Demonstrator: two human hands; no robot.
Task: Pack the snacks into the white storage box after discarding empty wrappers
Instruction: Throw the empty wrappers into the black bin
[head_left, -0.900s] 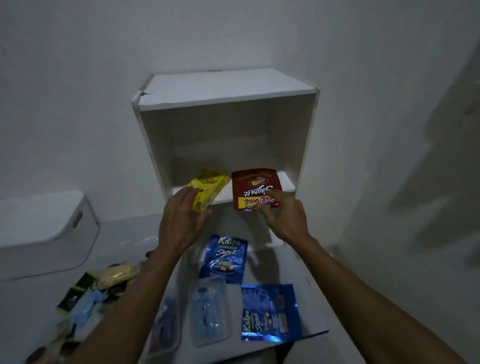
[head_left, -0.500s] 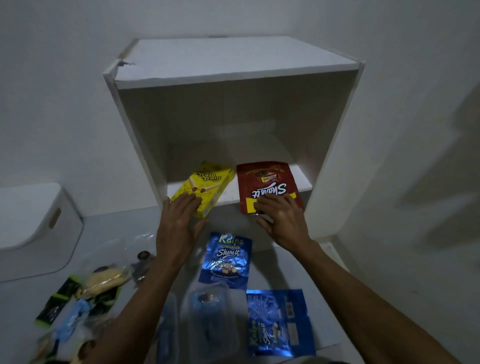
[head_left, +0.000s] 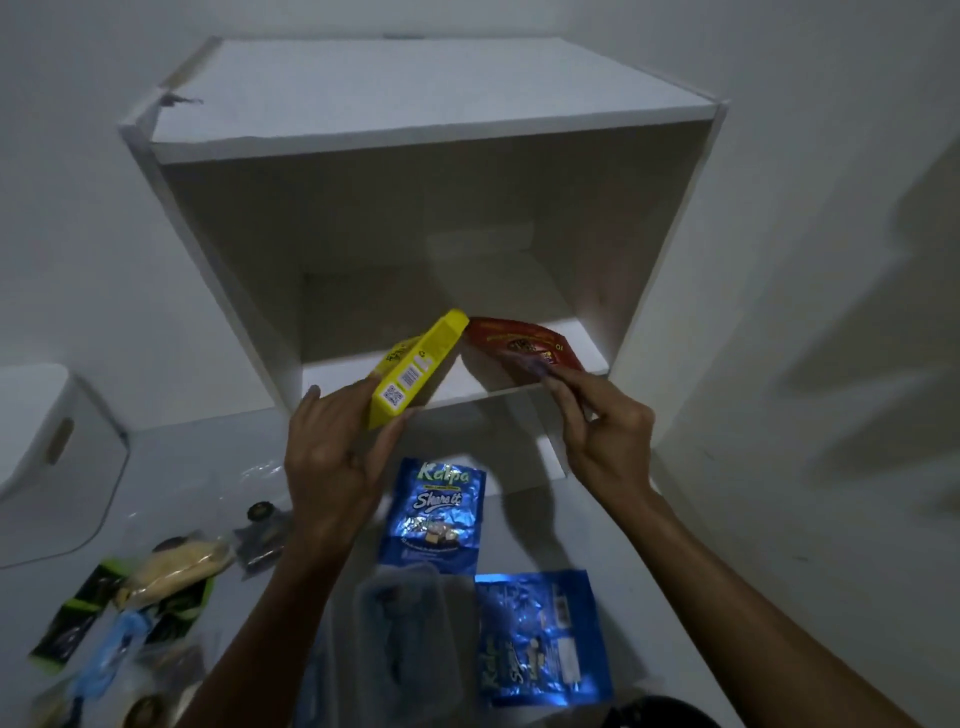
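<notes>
My left hand (head_left: 337, 457) grips a yellow snack box (head_left: 415, 366), tilted up on its edge at the front lip of the open white cubby (head_left: 431, 119). My right hand (head_left: 602, 436) pinches the near edge of a red snack pouch (head_left: 519, 348), lifted and angled over the cubby's floor. The box's far corner touches the pouch's far corner. A white storage box (head_left: 47, 467) with a handle slot stands at the far left on the table.
Two blue Kalpa pouches (head_left: 434, 514) (head_left: 540, 634) and clear plastic tubs (head_left: 405, 644) lie on the table below my hands. Several loose wrappers and small snacks (head_left: 156, 577) are scattered at the lower left. A wall rises close on the right.
Both packs lay flat on the cubby floor under my hands; now each is gripped, lifted and tilted. The camera has moved closer to the cubby.
</notes>
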